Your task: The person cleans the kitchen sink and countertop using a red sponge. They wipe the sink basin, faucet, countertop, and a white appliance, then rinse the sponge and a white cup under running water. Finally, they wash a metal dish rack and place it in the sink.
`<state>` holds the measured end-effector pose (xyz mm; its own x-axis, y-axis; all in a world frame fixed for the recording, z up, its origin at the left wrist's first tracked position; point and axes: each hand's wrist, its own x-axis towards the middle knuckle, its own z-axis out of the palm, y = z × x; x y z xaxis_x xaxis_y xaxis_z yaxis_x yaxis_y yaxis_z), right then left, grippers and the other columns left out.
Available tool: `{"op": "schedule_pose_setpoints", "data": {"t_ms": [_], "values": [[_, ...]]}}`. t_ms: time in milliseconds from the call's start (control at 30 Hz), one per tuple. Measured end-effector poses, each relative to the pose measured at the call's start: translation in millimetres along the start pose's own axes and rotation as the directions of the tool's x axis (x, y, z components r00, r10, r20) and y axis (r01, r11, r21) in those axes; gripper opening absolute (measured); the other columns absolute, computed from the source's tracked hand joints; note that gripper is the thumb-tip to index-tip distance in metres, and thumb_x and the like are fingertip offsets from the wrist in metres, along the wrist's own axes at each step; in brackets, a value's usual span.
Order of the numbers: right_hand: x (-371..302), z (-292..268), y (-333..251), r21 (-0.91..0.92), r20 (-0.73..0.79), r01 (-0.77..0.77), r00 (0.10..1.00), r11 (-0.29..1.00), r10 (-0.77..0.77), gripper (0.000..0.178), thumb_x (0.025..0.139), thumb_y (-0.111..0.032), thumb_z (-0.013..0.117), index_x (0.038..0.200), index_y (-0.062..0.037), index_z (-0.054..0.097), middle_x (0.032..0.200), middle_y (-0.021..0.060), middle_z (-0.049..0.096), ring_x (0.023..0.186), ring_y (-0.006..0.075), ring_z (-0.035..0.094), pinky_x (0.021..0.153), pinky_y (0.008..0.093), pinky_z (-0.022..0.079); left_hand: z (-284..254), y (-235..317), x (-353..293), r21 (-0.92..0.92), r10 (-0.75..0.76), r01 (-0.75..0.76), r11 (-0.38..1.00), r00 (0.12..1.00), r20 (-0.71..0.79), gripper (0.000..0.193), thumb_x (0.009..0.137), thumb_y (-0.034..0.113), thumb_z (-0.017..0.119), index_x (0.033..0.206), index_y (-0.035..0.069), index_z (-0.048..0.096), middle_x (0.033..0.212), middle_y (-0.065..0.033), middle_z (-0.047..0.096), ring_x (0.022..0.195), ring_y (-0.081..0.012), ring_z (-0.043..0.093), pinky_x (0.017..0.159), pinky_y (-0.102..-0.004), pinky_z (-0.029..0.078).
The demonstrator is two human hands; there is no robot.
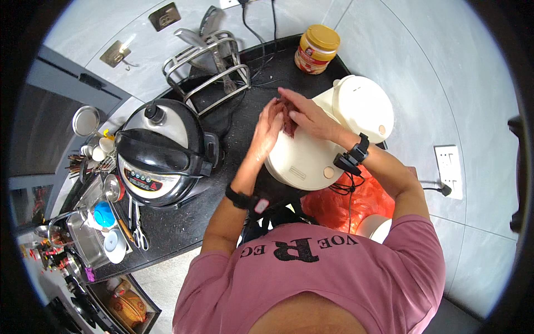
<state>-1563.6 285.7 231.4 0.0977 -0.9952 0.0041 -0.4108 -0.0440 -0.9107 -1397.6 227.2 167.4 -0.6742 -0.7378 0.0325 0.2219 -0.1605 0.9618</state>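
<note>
Head view: see a dark red cloth [288,119] bunched between the left hand [268,123] and the right hand [312,118], over the back part of the near cream appliance [295,158]; cannot tell whether touching its top or lifted just clear. Find both hands narrow, holding the cloth from either side; note the right fingers nearly straight, with the thumb laid over the folds; cannot tell the pressure.

Judging by the creases, should handle as light, limp and soft; should crumple under a light squeeze and hold little shape without support; seems hardly fragile; may be damp, and so heavier and a touch slick, but cannot tell from here.

Best to take hold by a gathered fold near the middle, fingers against palm, for a compact wad; or pinch by two corners for spreading flat; avoid gripping by one end only, for fear of a drooping tail. Treat the appliance's top as hard, smooth and probably slippery.

Note also the second cream appliance [364,108] beside it, up and to the right; the black cooker [161,153] on the worktop [242,119] to the left; the jar [317,50] farther back.
</note>
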Motion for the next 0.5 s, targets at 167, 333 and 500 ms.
{"op": "schedule_pose_setpoints", "data": {"t_ms": [167,333,500], "values": [[-0.5,0.6,-7.4,-0.544,0.029,0.327,0.928,0.773,-0.373,0.057,0.083,-0.027,0.066,0.137,-0.0154,0.049,0.123,0.0134,0.057,0.111,0.032,0.053,0.093,0.0434,0.042,-16.1,10.5,2.8,-0.481,-0.173,0.154,0.863,0.985,0.005,0.048,0.097,0.034,0.052,0.135,0.008,0.042,0.133,-0.0133,0.051,0.122,-0.025,0.05,0.107,-0.0396,0.037],[20.3,-55.2,20.4,-0.593,0.193,0.28,0.96,0.755,-0.205,0.031,0.078,-0.015,0.06,0.107,-0.0124,0.069,0.094,0.0097,0.065,0.095,0.0303,0.057,0.082,0.0429,0.046,11.5,1.7,-47.6,0.396,0.234,-0.115,0.911,0.935,-0.268,0.092,0.085,0.024,0.071,0.15,0.0,0.01,0.153,-0.0237,0.018,0.142,-0.0351,0.02,0.117,-0.0437,0.014],[28.7,-114.5,44.6,-0.97,0.24,0.231,0.962,0.077,0.133,0.015,0.08,-0.014,0.062,0.088,-0.0078,0.072,0.088,0.0059,0.067,0.1,0.0252,0.058,0.085,0.0384,0.043,33.3,-3.7,-70.9,0.344,0.08,0.018,0.939,0.959,-0.271,0.108,0.079,0.024,0.079,0.151,0.003,0.001,0.15,-0.0313,0.019,0.138,-0.0375,0.029,0.113,-0.0458,0.026]]}}
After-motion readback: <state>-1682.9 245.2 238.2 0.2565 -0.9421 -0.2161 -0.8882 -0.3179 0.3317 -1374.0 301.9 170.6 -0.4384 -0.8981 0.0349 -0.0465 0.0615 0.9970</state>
